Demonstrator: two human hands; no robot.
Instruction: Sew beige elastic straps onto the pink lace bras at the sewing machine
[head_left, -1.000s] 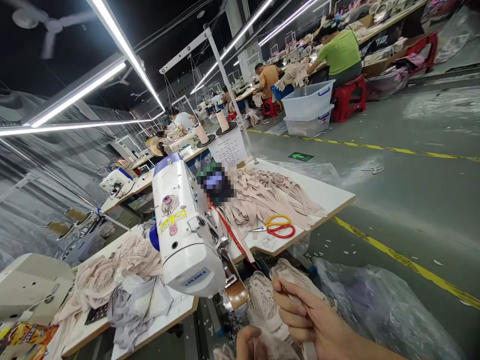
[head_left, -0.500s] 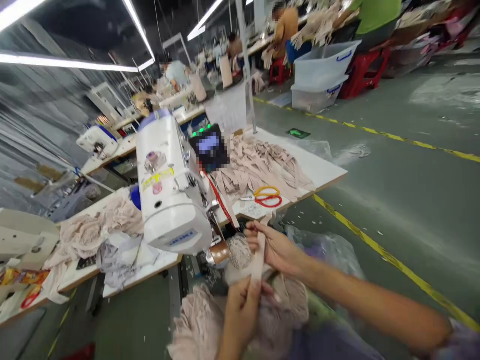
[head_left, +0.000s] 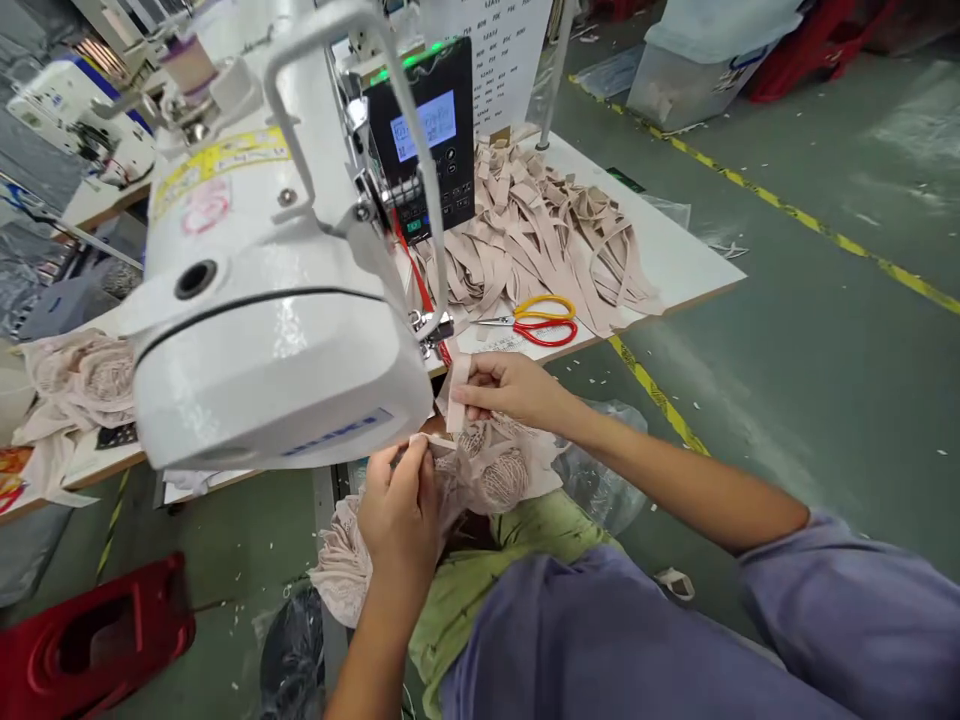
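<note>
Moved nearer machine (head_left: 277,390): right hand (head_left: 510,388), fingers pinching strip (head_left: 456,417); left hand (head_left: 399,500), fingers narrow on cloth (head_left: 502,480). Likely aligning step; next move calls for keeping strip flat.

Floor (head_left: 810,380) is grey-green, littered with small pale scraps, with glare patches far right of the grip. Yellow tape lines (head_left: 780,200) with dark markings cross it diagonally, right of the grip. Just beyond the grip stands a white worktop (head_left: 675,250) carrying an upright post (head_left: 556,80). Farther beyond, rightward: a translucent bin (head_left: 670,95). Left of the grip, nearer: a red plastic stool (head_left: 161,605).
</note>
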